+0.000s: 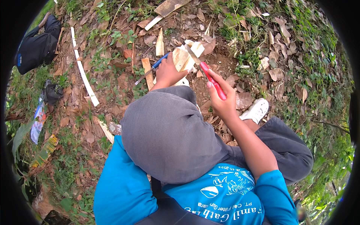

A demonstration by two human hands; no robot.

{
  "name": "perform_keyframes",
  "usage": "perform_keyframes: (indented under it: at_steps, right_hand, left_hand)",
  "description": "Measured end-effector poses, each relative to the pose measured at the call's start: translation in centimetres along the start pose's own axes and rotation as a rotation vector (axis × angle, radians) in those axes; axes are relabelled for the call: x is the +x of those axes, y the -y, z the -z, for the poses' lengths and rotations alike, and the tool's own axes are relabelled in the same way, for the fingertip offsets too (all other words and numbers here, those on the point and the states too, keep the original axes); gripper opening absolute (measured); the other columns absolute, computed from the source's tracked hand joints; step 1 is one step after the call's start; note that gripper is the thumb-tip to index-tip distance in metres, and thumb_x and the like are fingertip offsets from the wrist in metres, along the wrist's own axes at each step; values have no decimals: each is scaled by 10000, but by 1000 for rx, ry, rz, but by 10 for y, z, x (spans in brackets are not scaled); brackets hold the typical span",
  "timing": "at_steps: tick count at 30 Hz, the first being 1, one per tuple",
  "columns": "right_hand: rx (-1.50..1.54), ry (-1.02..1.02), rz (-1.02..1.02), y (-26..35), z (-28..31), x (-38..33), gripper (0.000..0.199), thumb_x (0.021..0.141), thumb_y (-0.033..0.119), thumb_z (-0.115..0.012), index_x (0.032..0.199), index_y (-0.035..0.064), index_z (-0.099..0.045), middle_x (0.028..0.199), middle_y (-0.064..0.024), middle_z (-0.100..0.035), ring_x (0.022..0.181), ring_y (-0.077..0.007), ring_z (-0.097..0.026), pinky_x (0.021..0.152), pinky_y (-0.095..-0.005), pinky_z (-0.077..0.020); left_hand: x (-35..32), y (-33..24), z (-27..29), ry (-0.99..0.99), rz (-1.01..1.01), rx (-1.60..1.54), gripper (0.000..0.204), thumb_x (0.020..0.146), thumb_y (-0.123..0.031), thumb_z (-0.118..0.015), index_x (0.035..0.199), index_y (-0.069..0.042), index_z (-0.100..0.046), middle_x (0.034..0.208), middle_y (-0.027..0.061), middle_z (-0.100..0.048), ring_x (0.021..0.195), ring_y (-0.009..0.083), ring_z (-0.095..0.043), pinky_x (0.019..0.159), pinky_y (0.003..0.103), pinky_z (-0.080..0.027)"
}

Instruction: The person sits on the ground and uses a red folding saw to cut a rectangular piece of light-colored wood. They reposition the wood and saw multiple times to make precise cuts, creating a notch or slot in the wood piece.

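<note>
My right hand (pixel 222 93) is closed round the red handle of a knife (pixel 214 82). Its blade (pixel 192 54) points up and left, lying against or just over a pale piece of wood (pixel 181 59). My left hand (pixel 168 74) is closed at the left side of that wood, with the thumb side against it. A tool with a blue handle (pixel 160 60) and a thin metal shaft sticks out beside the left fingers; how they hold it is partly hidden. Below the left hand, my raised knee covers the lower end of the wood.
A brown-edged wood strip (pixel 147 71) and a pale wedge (pixel 159 43) lie close by. A long white strip (pixel 83 69) curves at the left, near a black bag (pixel 39 45). A plank (pixel 170 7) lies at the far side. My white shoe (pixel 256 110) rests on leaf litter.
</note>
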State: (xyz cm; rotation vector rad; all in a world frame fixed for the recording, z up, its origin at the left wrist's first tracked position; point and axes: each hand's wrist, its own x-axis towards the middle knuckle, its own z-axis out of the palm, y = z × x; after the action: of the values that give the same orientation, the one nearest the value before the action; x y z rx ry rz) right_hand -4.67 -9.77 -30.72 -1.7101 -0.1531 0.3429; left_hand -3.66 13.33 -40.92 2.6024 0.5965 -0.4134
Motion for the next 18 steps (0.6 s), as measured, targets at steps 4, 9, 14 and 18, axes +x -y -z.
perform_keyframes:
  at_steps: [4, 9, 14, 18]
  right_hand:
    - [-16, 38, 24, 4, -4, 7, 387, 962, 148, -683, 1338, 59, -662, 1147, -159, -746, 1047, -147, -686, 929, -291, -512]
    - [-85, 97, -18, 14, 14, -2, 397, 961, 166, -685, 1344, 68, -655, 1159, -170, -743, 1062, -183, -704, 924, -306, -518]
    - [-178, 179, -33, 68, 58, -52, 409, 960, 82, -668, 1365, 48, -629, 1212, -181, -725, 1087, -187, -702, 926, -314, -521]
    - [-215, 205, -40, 80, 64, -57, 412, 956, 56, -666, 1365, 31, -623, 1217, -187, -723, 1088, -200, -707, 921, -313, -526]
  left_hand:
    - [12, 19, -4, 47, -55, -93, 1165, 706, -576, -833, 1557, 9, -295, 1443, 309, -489, 1349, 420, -501, 1082, 493, -449]
    - [27, 39, -16, 37, -107, -105, 1203, 716, -612, -815, 1567, 36, -264, 1447, 328, -475, 1354, 436, -491, 1093, 500, -439]
    - [28, 43, -18, 82, -83, -92, 1220, 724, -649, -794, 1579, 26, -245, 1450, 347, -461, 1361, 448, -482, 1107, 501, -426]
    - [20, 39, -15, 88, -62, -83, 1231, 720, -645, -799, 1587, 19, -229, 1457, 350, -451, 1354, 449, -489, 1101, 500, -431]
